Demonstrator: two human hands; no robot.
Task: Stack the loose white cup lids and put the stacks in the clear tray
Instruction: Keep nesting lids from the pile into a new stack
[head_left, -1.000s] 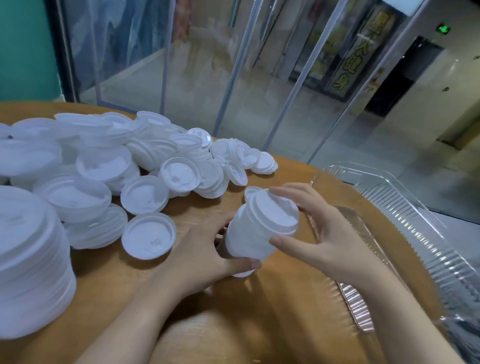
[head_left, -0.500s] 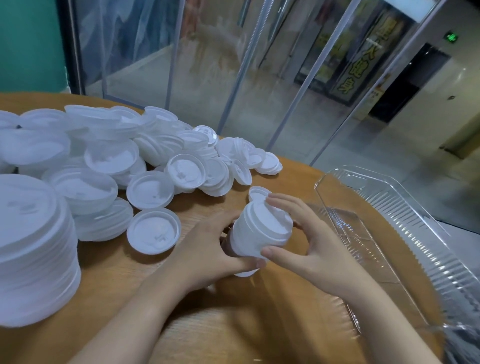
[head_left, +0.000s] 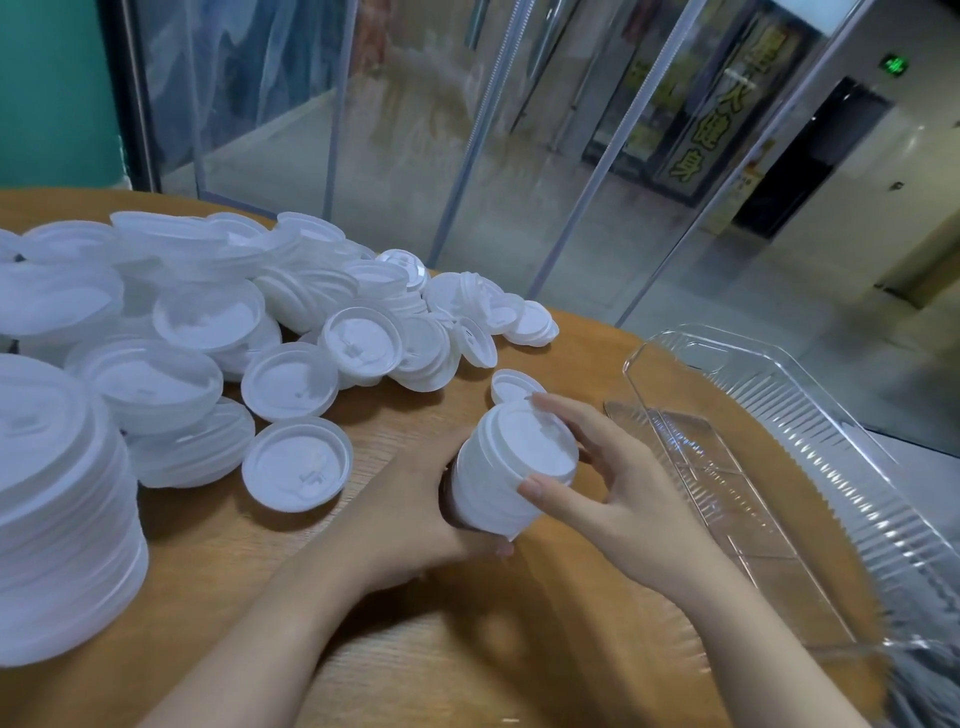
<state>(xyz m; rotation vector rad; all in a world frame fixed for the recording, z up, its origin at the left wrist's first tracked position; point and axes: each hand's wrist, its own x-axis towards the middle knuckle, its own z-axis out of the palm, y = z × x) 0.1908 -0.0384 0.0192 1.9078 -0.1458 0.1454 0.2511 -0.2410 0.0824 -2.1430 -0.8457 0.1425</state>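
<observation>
Head view: both hands grip a short stack of lids above the surface, left hand beneath, right hand capping it, fingers closed on the stack. The clear tray at the right edge appears empty. Risk: tilted, the loosely nested lids could slide apart

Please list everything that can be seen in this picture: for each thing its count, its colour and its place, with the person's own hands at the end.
Held lid stack: one, white, between both hands, above the table.
Loose lids: many, too many to count, white, piled on the table's left and far part.
Tall lid stack: one, white, at the near left edge.
Single small lid: one, white, on the table just behind the held stack.
Clear tray: one, transparent, right side of the table, no lids in it.
Table: one, light wood, round-edged.
Left hand: grips the stack's side.
Right hand: on the stack's top end.
</observation>
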